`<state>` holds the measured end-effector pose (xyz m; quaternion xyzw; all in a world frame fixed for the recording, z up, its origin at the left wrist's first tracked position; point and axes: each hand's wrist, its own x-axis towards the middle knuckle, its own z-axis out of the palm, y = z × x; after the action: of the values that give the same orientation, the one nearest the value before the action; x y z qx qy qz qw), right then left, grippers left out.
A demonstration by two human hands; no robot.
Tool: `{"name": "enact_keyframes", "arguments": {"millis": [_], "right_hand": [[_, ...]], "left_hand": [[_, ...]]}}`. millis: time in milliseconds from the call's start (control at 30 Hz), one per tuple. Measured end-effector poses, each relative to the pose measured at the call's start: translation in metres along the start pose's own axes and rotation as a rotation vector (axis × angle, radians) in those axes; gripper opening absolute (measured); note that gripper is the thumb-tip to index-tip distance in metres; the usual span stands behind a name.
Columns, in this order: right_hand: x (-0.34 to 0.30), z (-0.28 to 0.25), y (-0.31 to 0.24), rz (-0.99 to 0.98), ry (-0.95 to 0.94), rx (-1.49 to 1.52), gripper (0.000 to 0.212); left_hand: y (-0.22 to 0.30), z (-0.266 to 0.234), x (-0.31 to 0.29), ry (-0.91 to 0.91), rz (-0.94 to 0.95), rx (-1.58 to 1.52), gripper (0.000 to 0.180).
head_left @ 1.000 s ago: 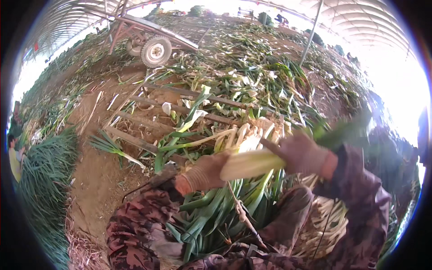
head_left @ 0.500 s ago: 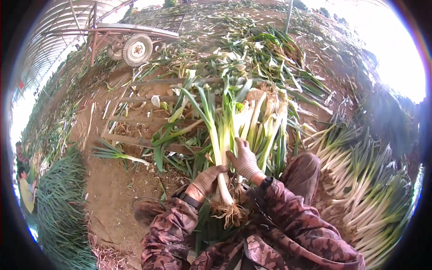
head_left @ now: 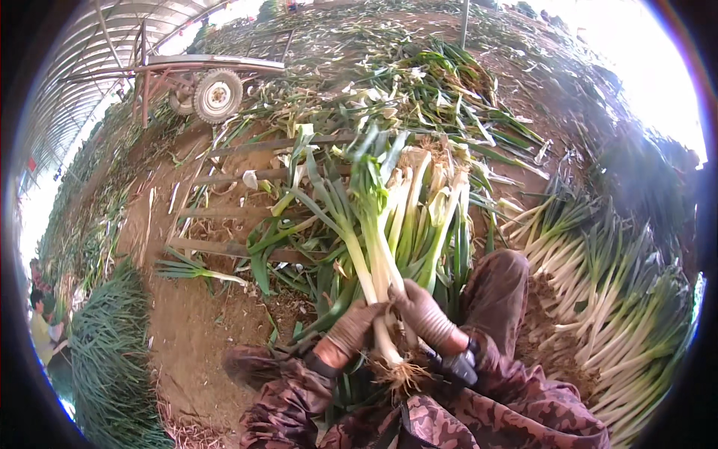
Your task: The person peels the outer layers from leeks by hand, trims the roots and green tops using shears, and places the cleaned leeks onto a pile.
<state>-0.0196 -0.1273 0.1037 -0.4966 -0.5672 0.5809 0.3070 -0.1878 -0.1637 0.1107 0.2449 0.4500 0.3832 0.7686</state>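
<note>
A few leeks (head_left: 364, 271) stand upright in front of me, white stalks low and green leaves fanned above. My left hand (head_left: 354, 328), in a striped knit glove, is closed around their lower stalks. Gloved the same way, my right hand (head_left: 425, 314) presses against the stalks from the other side with its fingers curled in. Pale stringy roots (head_left: 402, 372) hang below both hands, over my lap. Right behind the held leeks lies a heap of leek stalks and leaves (head_left: 436, 206), some with dry outer skins and roots at the far end.
A single leek (head_left: 200, 272) lies on the soil at the left. A long row of leeks (head_left: 609, 299) lines the right side, and a dense green pile (head_left: 116, 359) fills the lower left. Wooden bars (head_left: 224, 212) lie ahead; a wheeled cart (head_left: 217, 96) stands behind. At the far left is another person (head_left: 41, 329).
My right hand has come down the stalks to beside my left hand. The leeks have tilted slightly, their roots shifting right, and the view has shifted a little.
</note>
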Motion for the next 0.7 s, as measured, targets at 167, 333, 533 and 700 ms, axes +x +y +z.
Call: {"name": "enact_keyframes", "arguments": {"millis": [167,333,533,700], "right_hand": [[-0.056,-0.013,-0.004,0.008,-0.004,0.035,0.082],[-0.063,-0.023,-0.015,0.088,-0.076,0.118,0.093],[-0.053,-0.04,-0.006,0.082,-0.16,0.226,0.068],[-0.083,-0.08,-0.039,0.003,-0.289,-0.4,0.079]], "left_hand": [[-0.01,0.027,-0.004,-0.044,0.188,0.301,0.044],[0.003,0.052,-0.008,-0.066,-0.024,0.277,0.047],[-0.009,0.036,0.02,0.016,0.103,0.263,0.069],[0.007,0.011,0.075,-0.202,0.354,-0.01,0.088]]}}
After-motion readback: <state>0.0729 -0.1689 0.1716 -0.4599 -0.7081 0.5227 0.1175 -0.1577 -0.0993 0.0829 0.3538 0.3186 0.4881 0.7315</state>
